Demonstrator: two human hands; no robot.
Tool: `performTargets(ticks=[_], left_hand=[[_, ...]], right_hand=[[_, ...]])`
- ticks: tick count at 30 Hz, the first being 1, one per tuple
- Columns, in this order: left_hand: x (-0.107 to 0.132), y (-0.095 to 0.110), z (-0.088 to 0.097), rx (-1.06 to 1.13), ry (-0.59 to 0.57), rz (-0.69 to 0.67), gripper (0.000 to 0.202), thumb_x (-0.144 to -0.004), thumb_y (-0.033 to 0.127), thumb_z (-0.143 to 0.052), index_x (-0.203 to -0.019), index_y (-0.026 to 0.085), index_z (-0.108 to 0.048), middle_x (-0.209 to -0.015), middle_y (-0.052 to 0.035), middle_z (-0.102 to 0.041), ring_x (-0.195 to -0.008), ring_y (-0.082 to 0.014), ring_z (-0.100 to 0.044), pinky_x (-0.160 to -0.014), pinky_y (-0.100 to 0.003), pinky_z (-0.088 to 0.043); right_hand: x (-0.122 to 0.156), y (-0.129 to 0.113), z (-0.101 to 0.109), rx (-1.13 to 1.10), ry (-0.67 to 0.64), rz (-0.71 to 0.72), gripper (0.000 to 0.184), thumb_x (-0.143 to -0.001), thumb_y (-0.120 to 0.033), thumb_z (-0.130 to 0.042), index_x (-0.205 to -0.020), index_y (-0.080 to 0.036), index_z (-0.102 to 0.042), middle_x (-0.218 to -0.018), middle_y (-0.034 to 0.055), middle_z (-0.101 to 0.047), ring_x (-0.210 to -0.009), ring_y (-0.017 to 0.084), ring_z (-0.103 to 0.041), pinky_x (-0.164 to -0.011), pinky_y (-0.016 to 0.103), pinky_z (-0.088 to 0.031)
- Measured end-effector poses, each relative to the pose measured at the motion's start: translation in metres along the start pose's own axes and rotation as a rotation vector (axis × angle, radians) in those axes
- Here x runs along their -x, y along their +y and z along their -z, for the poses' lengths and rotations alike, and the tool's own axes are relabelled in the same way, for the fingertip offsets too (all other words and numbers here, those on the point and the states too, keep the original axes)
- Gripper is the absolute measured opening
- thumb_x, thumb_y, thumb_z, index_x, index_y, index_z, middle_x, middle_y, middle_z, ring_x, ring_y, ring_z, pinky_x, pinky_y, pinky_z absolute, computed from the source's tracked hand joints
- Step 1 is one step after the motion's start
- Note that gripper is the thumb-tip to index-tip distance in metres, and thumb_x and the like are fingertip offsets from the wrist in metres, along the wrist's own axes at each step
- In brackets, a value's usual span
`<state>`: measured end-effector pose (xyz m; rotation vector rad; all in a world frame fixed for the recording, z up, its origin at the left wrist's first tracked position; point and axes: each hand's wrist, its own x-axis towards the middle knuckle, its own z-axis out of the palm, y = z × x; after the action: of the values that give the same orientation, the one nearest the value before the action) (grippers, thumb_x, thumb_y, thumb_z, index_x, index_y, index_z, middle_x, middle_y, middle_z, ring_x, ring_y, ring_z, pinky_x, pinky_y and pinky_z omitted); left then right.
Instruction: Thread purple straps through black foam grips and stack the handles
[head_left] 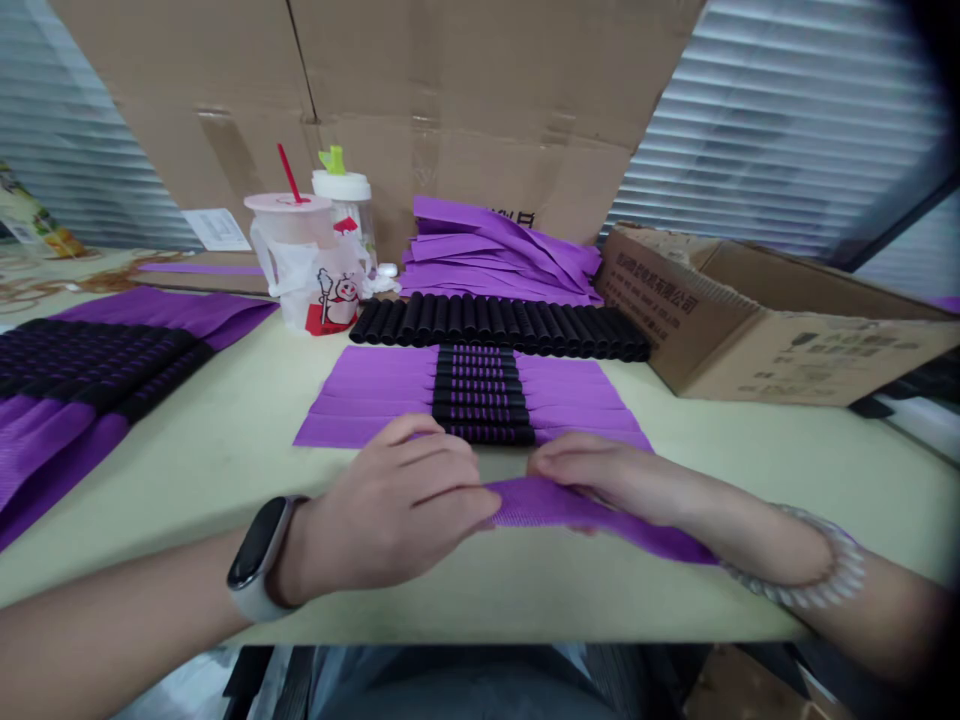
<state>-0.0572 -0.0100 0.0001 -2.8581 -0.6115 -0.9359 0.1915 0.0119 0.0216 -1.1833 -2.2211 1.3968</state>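
My left hand [390, 505] and my right hand [592, 480] meet over a woven purple strap [570, 508] near the table's front edge. The left fingertips pinch the strap's near end, and the right hand grips it further along, with part of it hidden under the palm. Just beyond my hands lies a row of purple strips [375, 395] threaded with black foam tubes [476, 395]. Further back runs a row of loose black foam tubes [495, 325], and behind those is a heap of purple strips [495, 255].
An open cardboard box [750, 320] stands on the right of the pale table [225, 470]. A larger purple and black batch [97, 370] lies at left. A plastic cup with red straw [289, 250] and a white-lidded bottle [345, 210] stand at the back, before flattened cardboard [450, 90].
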Motion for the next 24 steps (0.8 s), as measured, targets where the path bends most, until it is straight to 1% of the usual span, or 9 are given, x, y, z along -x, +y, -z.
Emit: performTargets(ticks=[1,3,5,7,9,12,14,19,24], left_hand=[[-0.002,0.002,0.001,0.072,0.008,0.094,0.013,-0.09,0.014,-0.05,-0.087,0.018,-0.062,-0.079,-0.0021,-0.067,-0.08,-0.0163,-0.061,-0.08,-0.033,-0.04],[-0.006,0.006,0.002,0.239,0.002,0.342,0.02,-0.09,0.019,-0.049,-0.073,0.017,-0.059,-0.066,0.0001,-0.061,-0.065,-0.0128,-0.055,-0.064,-0.027,-0.04],[-0.009,0.008,0.001,0.394,-0.025,0.59,0.026,-0.089,0.024,-0.048,-0.064,0.017,-0.055,-0.058,0.0027,-0.054,-0.055,-0.0102,-0.047,-0.053,-0.023,-0.034],[-0.011,0.006,-0.002,0.532,-0.073,0.763,0.027,-0.086,0.03,-0.051,-0.063,0.017,-0.055,-0.056,0.0039,-0.051,-0.053,-0.0096,-0.043,-0.049,-0.021,-0.031],[-0.012,0.003,-0.006,0.654,-0.143,0.864,0.026,-0.083,0.034,-0.053,-0.065,0.017,-0.057,-0.057,0.0039,-0.051,-0.054,-0.0096,-0.042,-0.049,-0.02,-0.031],[-0.011,-0.003,-0.009,0.776,-0.219,0.933,0.025,-0.081,0.035,-0.055,-0.065,0.016,-0.057,-0.057,0.0044,-0.047,-0.054,-0.0089,-0.038,-0.048,-0.02,-0.029],[-0.009,-0.006,-0.01,0.856,-0.285,0.933,0.026,-0.081,0.037,-0.057,-0.065,0.015,-0.057,-0.056,0.0049,-0.046,-0.053,-0.0083,-0.037,-0.047,-0.02,-0.028],[-0.006,-0.005,-0.008,0.992,-0.539,0.872,0.029,-0.082,0.039,-0.061,-0.068,0.014,-0.062,-0.056,0.0048,-0.05,-0.052,-0.0075,-0.04,-0.048,-0.02,-0.028],[-0.01,0.0,-0.003,1.093,-0.636,0.872,0.03,-0.086,0.035,-0.055,-0.065,0.015,-0.062,-0.061,0.0012,-0.061,-0.057,-0.0098,-0.053,-0.056,-0.02,-0.038]], right_hand=[[0.004,-0.005,0.004,0.039,0.052,0.052,0.042,-0.094,-0.05,-0.043,-0.086,-0.018,-0.068,-0.083,0.0055,-0.065,-0.076,0.019,-0.061,-0.07,0.031,-0.05],[0.013,-0.015,0.009,0.061,0.156,0.131,0.04,-0.095,-0.052,-0.047,-0.11,-0.022,-0.067,-0.107,0.0065,-0.065,-0.099,0.022,-0.059,-0.086,0.034,-0.048],[0.017,-0.024,0.007,0.137,0.24,0.197,0.041,-0.093,-0.053,-0.052,-0.118,-0.023,-0.064,-0.118,0.0069,-0.062,-0.108,0.024,-0.056,-0.088,0.034,-0.048],[0.012,-0.029,0.0,0.262,0.182,0.198,0.035,-0.09,-0.048,-0.057,-0.109,-0.02,-0.067,-0.108,0.0074,-0.066,-0.098,0.023,-0.06,-0.078,0.032,-0.049],[0.0,-0.029,-0.008,0.324,-0.008,0.13,0.025,-0.09,-0.038,-0.056,-0.089,-0.016,-0.069,-0.084,0.0049,-0.067,-0.076,0.018,-0.061,-0.065,0.027,-0.046],[-0.018,-0.024,-0.015,0.184,-0.261,-0.043,0.029,-0.09,-0.027,-0.051,-0.066,-0.014,-0.06,-0.061,0.0005,-0.061,-0.055,0.011,-0.055,-0.052,0.021,-0.04],[-0.024,-0.021,-0.016,0.031,-0.335,-0.138,0.032,-0.09,-0.029,-0.051,-0.062,-0.014,-0.056,-0.058,-0.0002,-0.06,-0.051,0.01,-0.054,-0.049,0.018,-0.039],[-0.025,-0.016,-0.015,-0.048,-0.43,-0.184,0.03,-0.089,-0.031,-0.053,-0.064,-0.014,-0.056,-0.053,-0.0019,-0.057,-0.047,0.008,-0.052,-0.044,0.016,-0.04],[-0.026,-0.013,-0.018,-0.02,-0.431,-0.163,0.033,-0.089,-0.038,-0.054,-0.065,-0.015,-0.055,-0.05,-0.0032,-0.053,-0.045,0.008,-0.05,-0.042,0.016,-0.037]])
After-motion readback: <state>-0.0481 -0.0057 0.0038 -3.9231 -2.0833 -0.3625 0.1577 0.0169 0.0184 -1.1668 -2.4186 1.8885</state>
